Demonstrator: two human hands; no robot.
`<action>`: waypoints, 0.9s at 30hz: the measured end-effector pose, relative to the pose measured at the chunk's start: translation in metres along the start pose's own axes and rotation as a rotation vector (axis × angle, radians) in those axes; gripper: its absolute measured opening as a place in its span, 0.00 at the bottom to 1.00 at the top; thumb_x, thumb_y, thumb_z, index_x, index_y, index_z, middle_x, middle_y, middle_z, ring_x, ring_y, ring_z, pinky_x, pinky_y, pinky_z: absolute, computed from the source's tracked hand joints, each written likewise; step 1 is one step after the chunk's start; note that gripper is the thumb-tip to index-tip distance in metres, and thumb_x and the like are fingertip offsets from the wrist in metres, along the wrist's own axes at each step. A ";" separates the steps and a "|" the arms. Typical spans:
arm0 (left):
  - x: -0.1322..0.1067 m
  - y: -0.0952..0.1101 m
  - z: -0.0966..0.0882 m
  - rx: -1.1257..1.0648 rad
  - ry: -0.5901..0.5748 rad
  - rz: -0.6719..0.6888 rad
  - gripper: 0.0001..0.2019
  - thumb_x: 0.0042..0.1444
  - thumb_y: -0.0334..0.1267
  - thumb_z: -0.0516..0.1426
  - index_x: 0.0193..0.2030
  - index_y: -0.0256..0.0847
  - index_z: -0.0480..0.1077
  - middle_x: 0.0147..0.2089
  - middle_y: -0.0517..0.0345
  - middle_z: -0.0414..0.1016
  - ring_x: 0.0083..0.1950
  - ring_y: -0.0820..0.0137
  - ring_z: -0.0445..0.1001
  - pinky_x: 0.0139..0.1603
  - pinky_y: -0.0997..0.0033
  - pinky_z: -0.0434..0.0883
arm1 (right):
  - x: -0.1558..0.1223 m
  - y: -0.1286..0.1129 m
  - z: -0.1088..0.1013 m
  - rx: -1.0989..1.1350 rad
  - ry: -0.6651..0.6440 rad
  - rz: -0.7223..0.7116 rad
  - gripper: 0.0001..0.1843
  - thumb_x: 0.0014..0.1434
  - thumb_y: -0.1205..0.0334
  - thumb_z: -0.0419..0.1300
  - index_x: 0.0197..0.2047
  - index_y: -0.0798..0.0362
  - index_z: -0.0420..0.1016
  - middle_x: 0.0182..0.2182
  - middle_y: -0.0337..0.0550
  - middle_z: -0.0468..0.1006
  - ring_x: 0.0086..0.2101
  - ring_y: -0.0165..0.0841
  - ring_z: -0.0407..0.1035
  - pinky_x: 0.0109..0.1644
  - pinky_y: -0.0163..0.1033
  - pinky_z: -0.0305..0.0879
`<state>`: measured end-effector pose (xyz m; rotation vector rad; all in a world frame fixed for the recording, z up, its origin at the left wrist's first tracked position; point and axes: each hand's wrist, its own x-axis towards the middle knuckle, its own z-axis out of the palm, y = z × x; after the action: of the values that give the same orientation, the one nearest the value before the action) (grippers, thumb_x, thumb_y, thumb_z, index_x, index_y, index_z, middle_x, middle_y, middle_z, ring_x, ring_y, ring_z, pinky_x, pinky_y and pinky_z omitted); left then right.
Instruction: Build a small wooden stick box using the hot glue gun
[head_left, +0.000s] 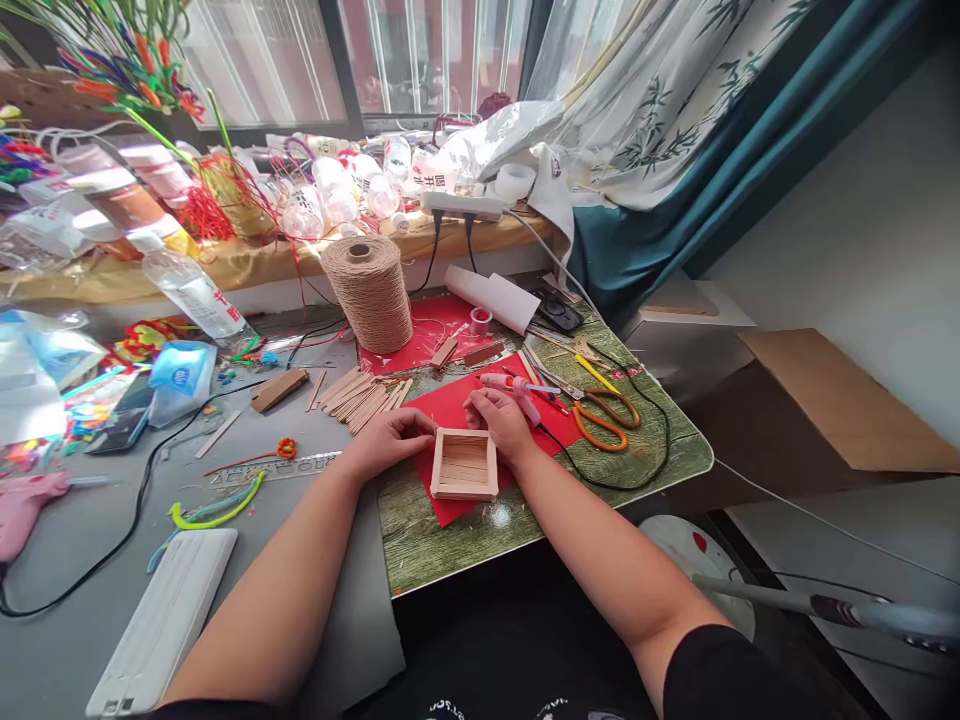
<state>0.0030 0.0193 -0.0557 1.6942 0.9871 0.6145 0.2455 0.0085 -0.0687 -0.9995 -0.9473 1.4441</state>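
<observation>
A small open box of wooden craft sticks (464, 492) sits in front of me over the red sheet (445, 508), between my two hands. My left hand (388, 440) is at the box's left rear corner, its fingers curled and the tips close together; a thin strand seems to rise there. At the right rear corner, my right hand (501, 420) has its fingers bent and pinched together. Whatever either pinch holds is too small to make out. Just behind the right hand lies a pink hot glue gun (523, 392), its nozzle pointing right.
Loose craft sticks (361, 398) lie left of a big twine spool (367, 295). Orange-handled scissors (606, 418) and a black cable (664, 440) are on the right. A second pink glue gun (30, 505) and a white case (165, 620) occupy the left. Bottles crowd the sill.
</observation>
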 end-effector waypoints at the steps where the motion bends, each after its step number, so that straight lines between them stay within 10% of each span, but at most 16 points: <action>1: 0.000 0.000 0.000 0.004 0.000 0.005 0.11 0.59 0.45 0.67 0.44 0.43 0.80 0.45 0.51 0.84 0.44 0.63 0.80 0.48 0.62 0.78 | 0.001 0.001 0.000 -0.004 0.006 -0.008 0.23 0.56 0.38 0.69 0.32 0.50 0.77 0.22 0.33 0.71 0.21 0.27 0.62 0.27 0.35 0.61; 10: 0.004 -0.002 0.005 -0.050 0.076 0.016 0.14 0.58 0.49 0.66 0.43 0.42 0.79 0.43 0.52 0.84 0.43 0.63 0.81 0.48 0.62 0.77 | -0.004 0.000 0.007 -0.068 0.072 -0.114 0.20 0.60 0.40 0.65 0.32 0.49 0.76 0.22 0.34 0.69 0.23 0.28 0.61 0.28 0.35 0.60; 21: 0.005 -0.005 -0.008 0.256 0.472 0.072 0.09 0.60 0.45 0.62 0.41 0.43 0.78 0.39 0.55 0.82 0.37 0.65 0.77 0.39 0.66 0.71 | 0.010 -0.017 0.037 -0.420 0.075 -0.272 0.19 0.66 0.44 0.59 0.32 0.49 0.74 0.26 0.37 0.73 0.30 0.33 0.66 0.37 0.39 0.64; 27: 0.005 0.000 -0.007 0.253 0.583 0.053 0.08 0.63 0.43 0.60 0.43 0.43 0.76 0.37 0.56 0.80 0.33 0.68 0.73 0.36 0.67 0.68 | 0.009 -0.021 0.027 -0.712 -0.141 -0.239 0.17 0.45 0.61 0.77 0.39 0.48 0.82 0.33 0.41 0.82 0.29 0.35 0.68 0.34 0.39 0.62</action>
<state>0.0002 0.0275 -0.0540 1.8025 1.4814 1.0939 0.2264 0.0185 -0.0404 -1.2407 -1.6893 0.9904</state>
